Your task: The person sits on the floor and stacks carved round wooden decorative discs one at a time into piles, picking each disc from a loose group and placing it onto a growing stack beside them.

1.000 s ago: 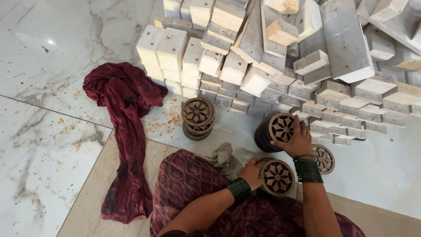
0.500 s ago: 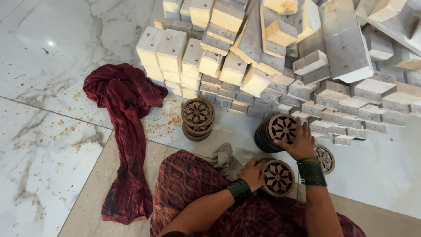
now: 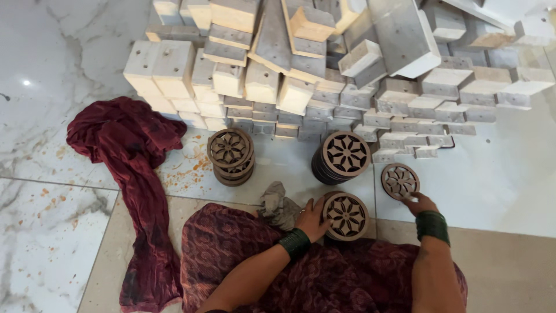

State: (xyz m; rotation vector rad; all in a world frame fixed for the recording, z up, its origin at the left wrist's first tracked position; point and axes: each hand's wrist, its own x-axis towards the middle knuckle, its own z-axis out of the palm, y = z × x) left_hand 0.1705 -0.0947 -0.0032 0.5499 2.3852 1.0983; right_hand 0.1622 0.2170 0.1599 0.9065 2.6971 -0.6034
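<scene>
My left hand [image 3: 311, 220] grips the left edge of a round brown wooden disc with a cut-out flower pattern [image 3: 346, 215], resting against my patterned maroon lap [image 3: 324, 272]. My right hand [image 3: 419, 203] touches the near edge of a thinner carved disc [image 3: 399, 181] lying flat on the white floor. Just beyond stands a dark stack of the same discs [image 3: 343, 156]. A shorter stack of discs [image 3: 230, 155] sits further left. Both wrists wear green bangles.
A big heap of pale wooden blocks [image 3: 324, 64] fills the back. A dark red cloth [image 3: 136, 174] trails along the marble floor at left. A crumpled grey rag [image 3: 279, 206] lies by my left hand. Orange dust specks mark the floor.
My right hand has come off the top of the tall dark stack and moved right and nearer, down to the single flat disc. My left hand keeps its hold on the lap disc.
</scene>
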